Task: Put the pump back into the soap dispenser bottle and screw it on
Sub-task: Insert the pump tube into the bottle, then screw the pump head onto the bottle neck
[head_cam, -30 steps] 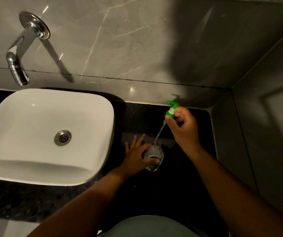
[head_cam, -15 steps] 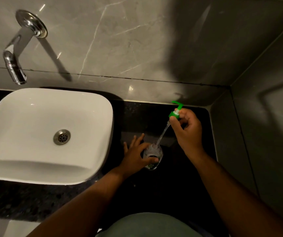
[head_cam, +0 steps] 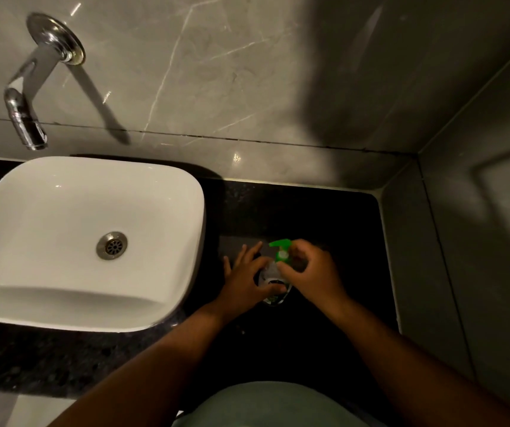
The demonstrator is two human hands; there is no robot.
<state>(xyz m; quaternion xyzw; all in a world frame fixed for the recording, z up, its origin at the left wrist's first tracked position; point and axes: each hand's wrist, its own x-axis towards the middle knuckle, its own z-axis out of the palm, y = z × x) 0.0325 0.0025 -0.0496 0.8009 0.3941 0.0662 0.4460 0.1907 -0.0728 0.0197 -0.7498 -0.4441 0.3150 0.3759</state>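
A clear soap dispenser bottle (head_cam: 271, 274) stands on the black counter (head_cam: 333, 309) to the right of the sink. My left hand (head_cam: 246, 278) grips its left side, thumb across the front. The green pump (head_cam: 281, 248) sits at the bottle's neck with its nozzle pointing left and its tube down inside the bottle. My right hand (head_cam: 312, 272) holds the pump's collar from the right with its fingertips. The join between collar and neck is hidden by my fingers.
A white basin (head_cam: 185, 211) stands on the counter to the left, under a chrome wall tap (head_cam: 24, 118). Grey marble walls close the back and the right side, forming a corner (head_cam: 414, 161).
My right hand has come down and left with the pump. The tube, slanting out of the bottle before, is now inside and the green head sits on the neck. My left hand stays on the bottle.
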